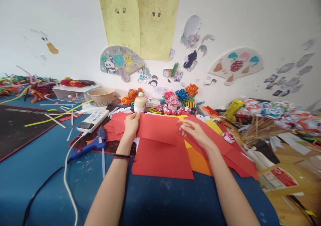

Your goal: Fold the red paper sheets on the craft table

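My left hand [131, 125] pinches the left edge of a red sheet of paper [157, 129], thumb on top. That sheet is raised over a larger red sheet [163, 162] lying on the blue table. At the held sheet's right end, my right hand [192, 130] hovers with fingers apart and slightly blurred; whether a fingertip touches the paper I cannot tell. More red paper [215, 135] spreads under and beyond my right hand, with an orange sheet [199, 160] partly beneath it. Behind the held sheet stands a capped cream bottle [139, 103].
A blue glue gun [96, 142] and a white power strip [93, 119] with trailing cords lie left. A bowl [101, 95] stands behind them. Craft flowers [192, 92] line the wall. Wrapped sticks [260, 129] and a yellow-tinted container [288, 181] crowd the right.
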